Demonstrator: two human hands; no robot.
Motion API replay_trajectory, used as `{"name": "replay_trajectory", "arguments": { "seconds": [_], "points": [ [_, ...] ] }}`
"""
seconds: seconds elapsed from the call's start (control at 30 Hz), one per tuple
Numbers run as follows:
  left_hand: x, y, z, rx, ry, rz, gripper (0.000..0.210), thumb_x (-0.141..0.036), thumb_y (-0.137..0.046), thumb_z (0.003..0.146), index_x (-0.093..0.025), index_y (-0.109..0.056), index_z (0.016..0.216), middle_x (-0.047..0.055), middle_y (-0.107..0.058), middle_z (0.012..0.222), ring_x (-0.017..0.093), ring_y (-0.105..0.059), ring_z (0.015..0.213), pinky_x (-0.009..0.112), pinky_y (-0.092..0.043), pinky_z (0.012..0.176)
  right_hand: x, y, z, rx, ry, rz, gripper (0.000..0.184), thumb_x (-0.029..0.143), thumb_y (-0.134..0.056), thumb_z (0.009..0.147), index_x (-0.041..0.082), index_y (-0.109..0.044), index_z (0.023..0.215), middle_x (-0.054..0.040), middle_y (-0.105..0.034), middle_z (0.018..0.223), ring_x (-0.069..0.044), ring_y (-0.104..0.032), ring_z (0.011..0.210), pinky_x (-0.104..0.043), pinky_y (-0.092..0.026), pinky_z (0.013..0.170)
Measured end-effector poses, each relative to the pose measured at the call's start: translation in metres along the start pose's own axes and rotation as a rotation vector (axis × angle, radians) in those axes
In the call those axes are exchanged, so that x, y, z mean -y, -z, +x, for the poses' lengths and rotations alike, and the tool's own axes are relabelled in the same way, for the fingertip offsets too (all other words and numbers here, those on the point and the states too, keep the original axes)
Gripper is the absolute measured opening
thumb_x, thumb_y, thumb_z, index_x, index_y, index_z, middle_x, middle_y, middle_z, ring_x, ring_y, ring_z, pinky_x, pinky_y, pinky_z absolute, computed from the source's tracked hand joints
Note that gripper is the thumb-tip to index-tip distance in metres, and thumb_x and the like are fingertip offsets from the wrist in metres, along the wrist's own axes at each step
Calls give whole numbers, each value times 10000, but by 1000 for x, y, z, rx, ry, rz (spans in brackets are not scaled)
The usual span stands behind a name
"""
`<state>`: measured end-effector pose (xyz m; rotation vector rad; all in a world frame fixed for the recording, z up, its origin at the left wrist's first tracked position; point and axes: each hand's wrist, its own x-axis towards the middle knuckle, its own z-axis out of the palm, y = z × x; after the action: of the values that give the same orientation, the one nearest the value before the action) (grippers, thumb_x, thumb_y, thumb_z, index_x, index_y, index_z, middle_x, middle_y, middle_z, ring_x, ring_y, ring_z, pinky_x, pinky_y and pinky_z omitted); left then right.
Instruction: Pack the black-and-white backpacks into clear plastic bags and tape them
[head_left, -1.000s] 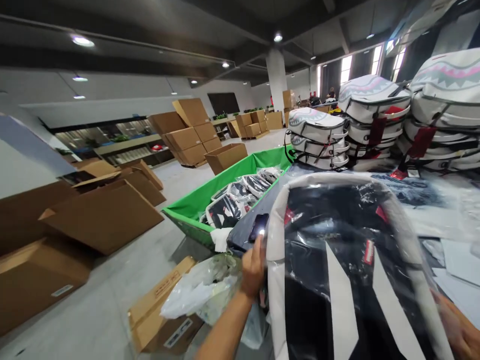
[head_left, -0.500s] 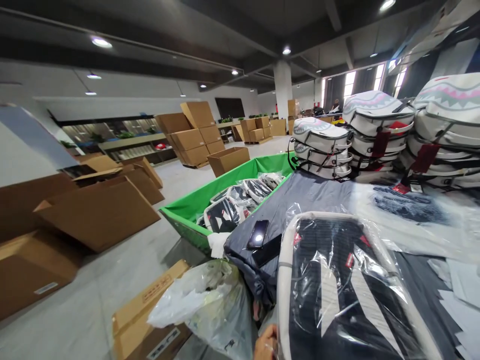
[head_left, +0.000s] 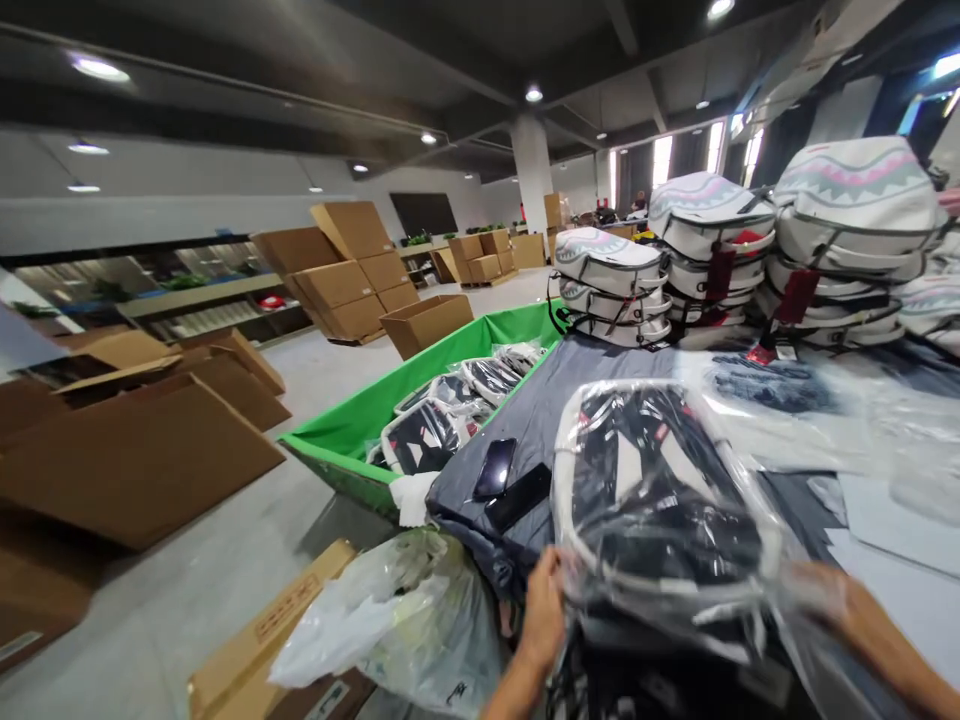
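Note:
A black-and-white backpack (head_left: 664,500) lies inside a clear plastic bag (head_left: 720,600) at the near edge of the table. My left hand (head_left: 549,600) is closed on the bag's edge at the backpack's lower left corner. On the opposite side, my right hand (head_left: 821,595) grips the loose plastic near the lower right corner; its fingers are blurred and partly behind the film. Beyond my left hand, a phone (head_left: 496,468) and a black flat object (head_left: 519,496) rest on the grey table cover (head_left: 585,370).
A green-walled bin (head_left: 337,450) holding several bagged backpacks stands left of the table. Stacked backpacks (head_left: 611,285) line the table's far side. A stuffed plastic sack (head_left: 427,610) and a carton (head_left: 255,640) are at my lower left. White sheets (head_left: 892,530) lie right.
The bagged backpack has been shifted away from me, and its lower end now shows. My right hand has come into view on the plastic. The camera view has swung right.

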<state>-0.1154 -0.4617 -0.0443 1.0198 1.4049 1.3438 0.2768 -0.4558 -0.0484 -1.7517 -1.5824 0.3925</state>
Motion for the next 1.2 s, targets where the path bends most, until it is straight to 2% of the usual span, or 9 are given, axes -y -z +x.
{"name": "replay_trajectory", "arguments": {
  "seconds": [0.13, 0.3, 0.4, 0.5, 0.57, 0.67, 0.83, 1.0, 1.2],
  "points": [
    [5, 11, 46, -275, -112, -49, 681, -793, -698, 599, -190, -698, 915, 95, -768, 910, 219, -686, 696, 331, -557, 638, -9, 34, 21, 29, -67, 46, 428, 644, -474, 735, 264, -672, 732, -86, -715, 732, -285, -683, 707, -400, -512, 708],
    [50, 8, -3, 98, 355, -87, 960, -1019, -400, 633, -120, -702, 782, 180, -747, 719, 252, -683, 561, 302, -460, 467, -33, 51, -19, 82, -372, 36, 443, 714, -700, 575, 324, -706, 784, -133, -759, 855, -346, -722, 778, -458, -539, 733],
    [50, -33, -19, 377, 86, 74, 732, -827, -551, 793, -158, -773, 993, 172, -783, 1030, 300, -730, 921, 389, -570, 779, -20, 45, -53, 99, -389, -4, 490, 782, -706, 574, 336, -720, 775, -112, -770, 947, -343, -725, 773, -475, -571, 733],
    [43, -94, -13, 570, -209, 224, 391, -463, -679, 873, -224, -749, 1175, 134, -690, 1330, 329, -557, 1311, 473, -333, 1190, 13, 11, -62, 69, -198, -131, 678, 794, -647, 639, 285, -722, 1081, -131, -741, 1181, -379, -704, 1038, -487, -568, 898],
    [47, -131, -8, 496, -157, 264, 360, -343, -733, 820, -195, -740, 1148, 173, -658, 1353, 379, -470, 1389, 518, -219, 1236, 29, -20, -53, 37, -118, -250, 780, 748, -612, 684, 193, -651, 1231, -186, -680, 1302, -399, -655, 1164, -500, -546, 953],
    [60, -165, -3, 278, -18, 220, 292, -263, -808, 728, -180, -731, 997, 201, -685, 1235, 413, -470, 1363, 517, -228, 1213, 28, -53, -30, 51, -159, -334, 629, 555, -458, 838, 108, -607, 1255, -228, -709, 1193, -380, -700, 1064, -483, -559, 868],
    [57, -165, 1, 387, 306, -127, 264, -265, -893, 585, -182, -654, 658, 23, -626, 647, 247, -639, 798, 351, -479, 823, 2, -33, -6, 135, -156, -196, 369, 389, -446, 774, 193, -686, 974, -111, -736, 807, -329, -718, 820, -434, -544, 768],
    [41, -166, -5, 516, 446, -299, 445, -367, -953, 442, -139, -679, 709, 24, -664, 663, 143, -584, 595, 271, -442, 625, 14, -1, -23, 486, -182, 448, 340, 498, -541, 783, 215, -713, 860, -46, -734, 813, -224, -674, 716, -341, -550, 678],
    [43, -175, -11, 580, 557, -458, 449, -285, -980, 445, -149, -629, 690, -9, -635, 657, 109, -574, 576, 245, -459, 620, 15, -13, -54, 447, -425, 684, 448, 636, -554, 783, 229, -721, 872, -71, -731, 818, -259, -702, 764, -387, -579, 688]
  ]
}}
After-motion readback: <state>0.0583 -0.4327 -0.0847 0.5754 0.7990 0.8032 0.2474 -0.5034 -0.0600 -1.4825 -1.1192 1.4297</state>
